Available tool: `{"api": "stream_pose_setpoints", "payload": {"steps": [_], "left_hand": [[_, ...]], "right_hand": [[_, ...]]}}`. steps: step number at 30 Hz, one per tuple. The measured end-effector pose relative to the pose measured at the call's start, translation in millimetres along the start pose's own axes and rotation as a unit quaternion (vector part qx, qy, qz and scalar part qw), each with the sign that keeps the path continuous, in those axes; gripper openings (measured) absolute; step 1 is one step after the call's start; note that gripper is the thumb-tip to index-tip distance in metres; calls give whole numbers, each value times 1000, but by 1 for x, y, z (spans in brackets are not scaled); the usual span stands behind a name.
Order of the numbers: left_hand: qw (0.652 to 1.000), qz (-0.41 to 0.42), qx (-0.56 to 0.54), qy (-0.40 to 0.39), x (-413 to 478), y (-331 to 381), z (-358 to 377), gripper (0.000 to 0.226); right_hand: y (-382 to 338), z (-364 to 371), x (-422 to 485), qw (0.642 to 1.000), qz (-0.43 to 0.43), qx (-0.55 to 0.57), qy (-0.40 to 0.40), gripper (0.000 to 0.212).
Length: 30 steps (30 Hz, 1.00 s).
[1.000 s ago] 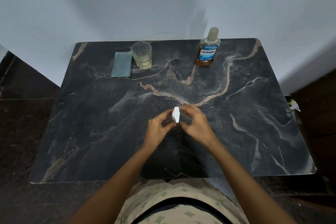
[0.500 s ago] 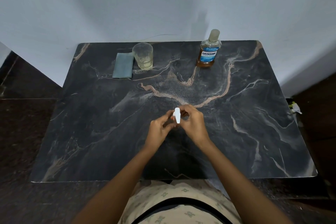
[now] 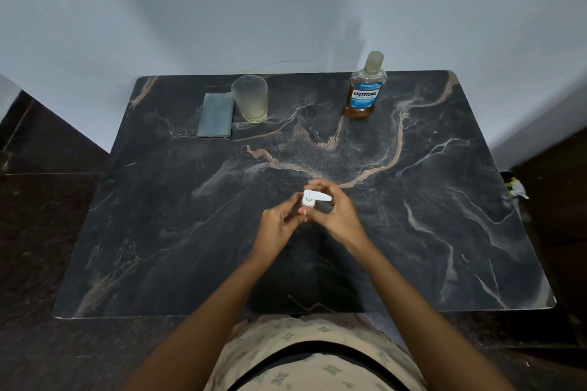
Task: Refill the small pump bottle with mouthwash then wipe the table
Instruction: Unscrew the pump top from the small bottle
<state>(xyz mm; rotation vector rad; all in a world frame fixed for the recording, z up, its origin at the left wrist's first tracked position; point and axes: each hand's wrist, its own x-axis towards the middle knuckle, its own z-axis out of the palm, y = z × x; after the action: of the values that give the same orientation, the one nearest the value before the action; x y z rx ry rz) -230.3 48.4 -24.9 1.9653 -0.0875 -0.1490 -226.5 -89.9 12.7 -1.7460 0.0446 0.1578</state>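
Note:
The small pump bottle stands at the middle of the dark marble table (image 3: 444,216), and only its white pump head (image 3: 314,198) shows clearly, spout pointing right. My left hand (image 3: 278,225) grips the bottle's body from the left. My right hand (image 3: 338,211) wraps around it from the right, fingers at the pump head. The bottle's body is mostly hidden by my fingers. A mouthwash bottle (image 3: 363,90) with amber liquid, a blue label and its cap on stands at the back right. A folded grey-blue cloth (image 3: 216,116) lies at the back left.
A cloudy drinking glass (image 3: 250,98) stands just right of the cloth, touching or nearly touching it. The table's back edge meets a white wall. Dark floor lies to both sides, with a small white-and-green object (image 3: 516,189) off the right edge.
The pump head's spout has turned from pointing along my view to pointing right, as my right hand's fingers shifted around it. The bottle stays in the same place.

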Motion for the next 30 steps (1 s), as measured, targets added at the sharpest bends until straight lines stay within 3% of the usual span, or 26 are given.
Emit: {"api": "stream_pose_setpoints", "payload": {"steps": [3,9,14,20,30], "left_hand": [[1000,-10,-17,-2,0,1,0,55],[999,-17,-44,-12,1,5,-3,58],[998,-18,-52,-11,3,5,-3,58],[998,-32,-57,-22,5,5,-5,50],[996,-41,-73,-17,8,6,-5,44]], "right_hand": [[2,5,1,998,10,-21,57,39],[0,-1,-1,997,3,-58,57,24],[-5,-3,-7,999,-14,-23,18,40],[-10,7,2,988,-33,-143,52,32],[-9,6,0,990,-18,-134,34,37]]}}
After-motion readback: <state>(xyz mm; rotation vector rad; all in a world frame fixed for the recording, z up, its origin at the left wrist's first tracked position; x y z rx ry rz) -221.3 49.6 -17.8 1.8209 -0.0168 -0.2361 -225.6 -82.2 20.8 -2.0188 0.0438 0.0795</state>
